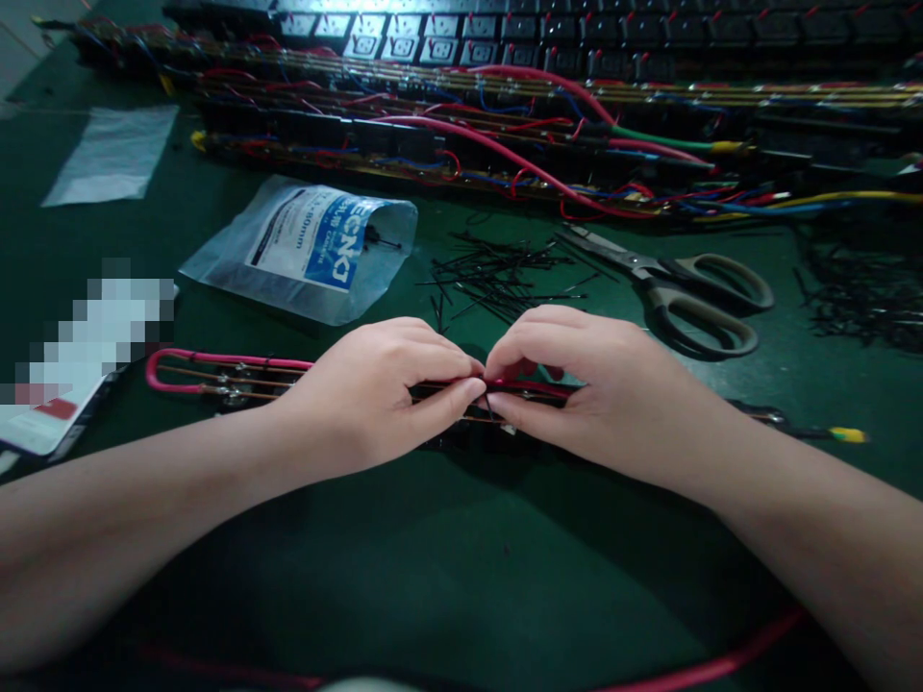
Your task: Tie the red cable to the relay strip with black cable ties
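Observation:
My left hand (389, 389) and my right hand (577, 380) meet fingertip to fingertip over a long, narrow wired strip (237, 384) with copper-coloured bars. Both are closed in a pinch on a thin black cable tie (490, 407) at the red wire (216, 358) that runs along the strip. The tie is mostly hidden by the fingers. The red wire bends back in a loop at the strip's left end. A yellow-tipped lead (843, 435) sticks out at the right end.
Beyond my hands lie loose black cable ties (497, 274), an opened plastic bag (288, 250), and scissors (663, 284). Several wired socket strips (447, 144) stretch across the back. A phone (79, 365) and clear bag (112, 154) are left; dark clippings (865, 288) lie right.

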`<state>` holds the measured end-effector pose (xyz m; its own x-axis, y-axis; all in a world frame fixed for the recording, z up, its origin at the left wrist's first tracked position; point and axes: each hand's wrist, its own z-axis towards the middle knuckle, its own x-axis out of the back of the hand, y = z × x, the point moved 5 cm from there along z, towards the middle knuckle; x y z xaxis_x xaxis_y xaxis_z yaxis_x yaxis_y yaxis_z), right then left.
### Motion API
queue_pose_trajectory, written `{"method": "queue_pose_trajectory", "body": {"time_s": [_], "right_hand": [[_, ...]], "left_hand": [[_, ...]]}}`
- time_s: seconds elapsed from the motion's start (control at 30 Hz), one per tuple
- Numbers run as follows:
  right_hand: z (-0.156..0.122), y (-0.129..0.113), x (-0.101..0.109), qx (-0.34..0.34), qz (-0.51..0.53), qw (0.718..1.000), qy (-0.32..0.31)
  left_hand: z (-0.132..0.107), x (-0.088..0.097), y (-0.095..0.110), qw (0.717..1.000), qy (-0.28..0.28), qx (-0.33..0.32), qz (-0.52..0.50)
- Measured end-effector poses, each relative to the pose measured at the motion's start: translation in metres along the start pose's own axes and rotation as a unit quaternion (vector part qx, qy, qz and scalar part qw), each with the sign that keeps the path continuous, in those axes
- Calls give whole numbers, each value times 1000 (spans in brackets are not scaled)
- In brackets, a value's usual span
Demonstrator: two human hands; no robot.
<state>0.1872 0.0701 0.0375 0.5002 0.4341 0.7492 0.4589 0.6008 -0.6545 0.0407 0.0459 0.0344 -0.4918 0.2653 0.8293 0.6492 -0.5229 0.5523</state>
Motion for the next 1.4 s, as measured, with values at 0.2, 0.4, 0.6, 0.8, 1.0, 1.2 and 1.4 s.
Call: {"method": "queue_pose_trajectory", "body": {"time_s": [0.2, 0.4, 0.6, 0.8, 1.0, 1.2, 1.4], "right_hand": [[0, 0, 0, -14, 9, 1000, -2], [1, 0, -1, -3, 11, 1000, -1], [0, 1, 0, 7, 13, 1000, 2], [0, 2, 0, 10, 16, 1000, 5], [0, 2, -1, 15, 16, 1000, 9], [-2, 1, 0, 22, 16, 1000, 11], [-2, -1, 0, 35, 5, 999, 22]], "left_hand": [[0, 0, 0, 1000, 0, 0, 1], [0, -1, -1, 1000, 4, -8, 1], [0, 0, -1, 1000, 15, -19, -5], [1, -1, -1, 1000, 17, -20, -9], [0, -1, -2, 1000, 20, -19, -9], [0, 0, -1, 1000, 22, -21, -5], [1, 0, -1, 1000, 18, -24, 1]]}}
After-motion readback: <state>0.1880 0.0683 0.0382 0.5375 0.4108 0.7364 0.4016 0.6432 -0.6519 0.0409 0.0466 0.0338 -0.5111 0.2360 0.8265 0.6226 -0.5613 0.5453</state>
